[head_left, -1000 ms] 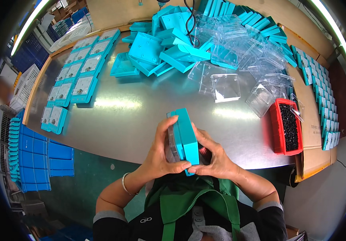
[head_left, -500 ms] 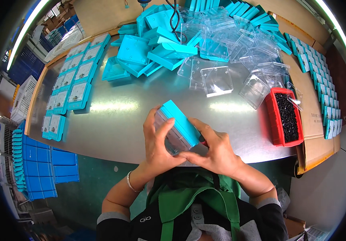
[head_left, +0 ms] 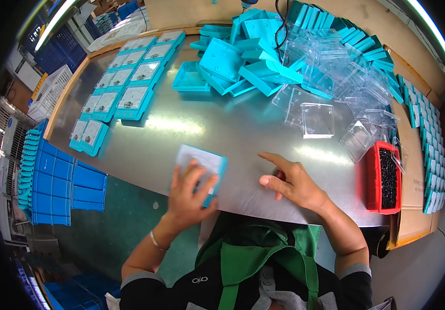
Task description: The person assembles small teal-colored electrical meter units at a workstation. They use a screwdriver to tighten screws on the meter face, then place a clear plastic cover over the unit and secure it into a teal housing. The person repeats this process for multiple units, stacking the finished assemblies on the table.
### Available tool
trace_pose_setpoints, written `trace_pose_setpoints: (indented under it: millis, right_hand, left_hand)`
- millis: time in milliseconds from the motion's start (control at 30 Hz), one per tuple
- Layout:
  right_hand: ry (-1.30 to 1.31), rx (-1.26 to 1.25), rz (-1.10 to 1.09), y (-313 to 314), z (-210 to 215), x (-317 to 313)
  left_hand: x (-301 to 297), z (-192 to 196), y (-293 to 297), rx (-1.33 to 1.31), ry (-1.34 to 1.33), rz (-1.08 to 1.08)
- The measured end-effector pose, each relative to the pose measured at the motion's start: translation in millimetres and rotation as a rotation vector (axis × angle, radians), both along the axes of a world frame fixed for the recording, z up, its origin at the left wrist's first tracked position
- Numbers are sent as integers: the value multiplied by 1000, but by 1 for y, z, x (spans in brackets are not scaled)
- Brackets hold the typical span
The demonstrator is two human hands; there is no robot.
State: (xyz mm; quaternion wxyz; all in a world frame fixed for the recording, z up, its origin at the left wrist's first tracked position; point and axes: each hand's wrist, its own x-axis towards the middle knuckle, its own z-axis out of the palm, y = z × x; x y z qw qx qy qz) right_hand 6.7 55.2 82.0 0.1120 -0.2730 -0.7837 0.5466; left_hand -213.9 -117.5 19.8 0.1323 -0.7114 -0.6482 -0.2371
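Observation:
A teal box with a clear cover (head_left: 204,159) and a pale face under it is in my left hand (head_left: 186,201), near the front edge of the metal table. The fingers spread over the cover, blurred by motion, and hide part of it. To the right, my right hand (head_left: 301,187) is off the box, above the tabletop. Its index finger and thumb point out to the left, while the other fingers curl around a small dark and reddish thing (head_left: 279,175), mostly hidden.
Finished-looking teal boxes (head_left: 132,101) stand in rows at the left. Teal shells (head_left: 222,59) and clear covers (head_left: 318,119) are heaped at the back. A red bin (head_left: 371,181) of small black pieces stands right, by cardboard (head_left: 411,181) with more boxes (head_left: 429,150).
My right hand has let go of the box and moved right. My left hand has turned the box flatter, its covered face up, and shifted it left. The view has swung left.

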Motion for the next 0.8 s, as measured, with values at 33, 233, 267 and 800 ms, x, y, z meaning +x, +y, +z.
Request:
trace_pose_setpoints:
  millis: [33,233,267,800]
  right_hand:
    - [-36,-22,6,0,8,7]
    - [105,33,-46,3,-1,40]
    - [138,123,-39,5,0,46]
    - [-1113,872,-1536,106,7,427]
  left_hand:
    - [-19,-2,-11,14,12,113]
    - [-148,-8,-35,83,134,447]
    - [-169,-15,-31,66,168,472]
    - [-119,-4,15,67,121,227]
